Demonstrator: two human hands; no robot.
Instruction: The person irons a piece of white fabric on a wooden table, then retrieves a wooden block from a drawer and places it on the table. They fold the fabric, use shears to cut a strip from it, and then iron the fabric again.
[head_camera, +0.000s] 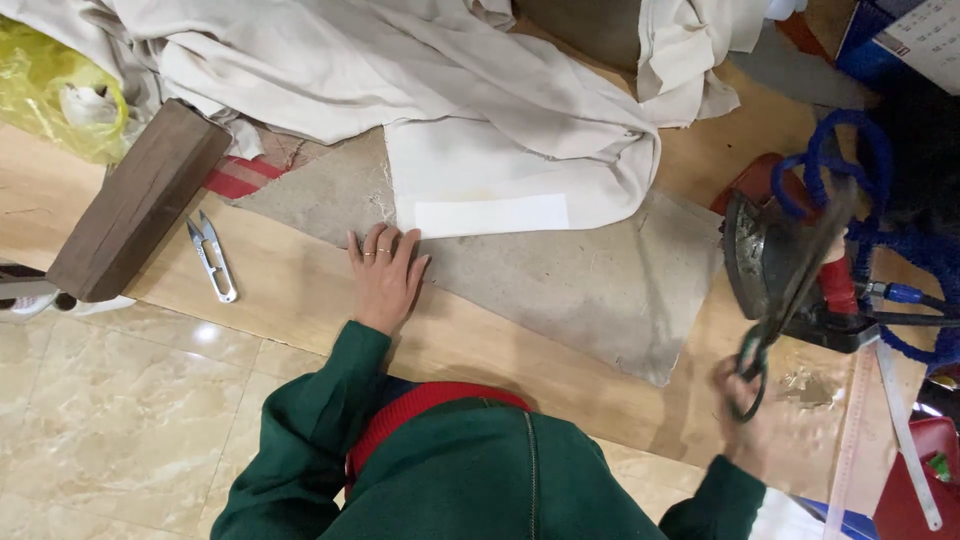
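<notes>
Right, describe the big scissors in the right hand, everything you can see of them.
The scissors are large, dark metal shears, blurred in this view. The right hand grips the looped handles low at the table's right side, with fingers through a dark ring. The long blades point up and to the right, lifted off the wooden table, and cross in front of the old iron and the blue coiled cord. Whether the blades are slightly parted cannot be told. Nothing but the hand clearly touches them.
</notes>
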